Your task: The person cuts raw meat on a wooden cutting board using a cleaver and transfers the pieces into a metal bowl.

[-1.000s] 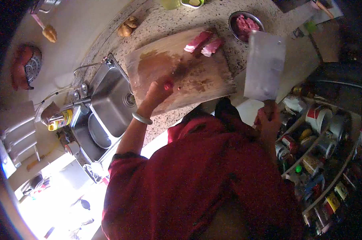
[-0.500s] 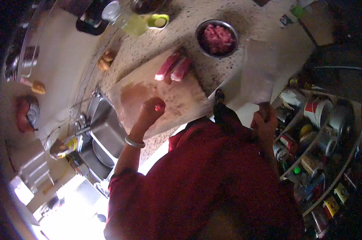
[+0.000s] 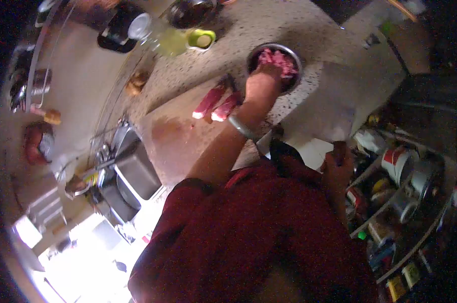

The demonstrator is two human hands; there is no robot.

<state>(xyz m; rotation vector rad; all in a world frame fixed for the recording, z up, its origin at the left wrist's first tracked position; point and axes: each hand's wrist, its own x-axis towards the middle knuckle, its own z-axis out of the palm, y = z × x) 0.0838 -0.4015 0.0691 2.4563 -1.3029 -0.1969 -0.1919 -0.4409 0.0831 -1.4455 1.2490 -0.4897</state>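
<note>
My left hand [image 3: 264,85], with a bracelet [image 3: 242,128] at the wrist, reaches over the near rim of a metal bowl [image 3: 297,55]. Its fingers are down at the chopped raw meat [image 3: 276,57] inside; they are blurred and partly hidden, so I cannot see whether they hold anything. My right hand [image 3: 338,165] is wrapped round the dark handle of a cleaver [image 3: 327,108], whose wide blade extends over the counter edge, right of the bowl. Two strips of raw meat [image 3: 210,101] lie on the wooden cutting board [image 3: 175,154], which has wet patches.
A sink [image 3: 140,171] is left of the board. Brown lumps [image 3: 136,83] lie by the counter's back edge. A jar of yellowish liquid [image 3: 163,40] stands near a green dish [image 3: 200,39]. Shelves crowded with containers [image 3: 400,161] run along the right.
My left hand has moved from above the board, where it held a small bit of meat, right and away from me to the bowl. My right hand still holds the cleaver.
</note>
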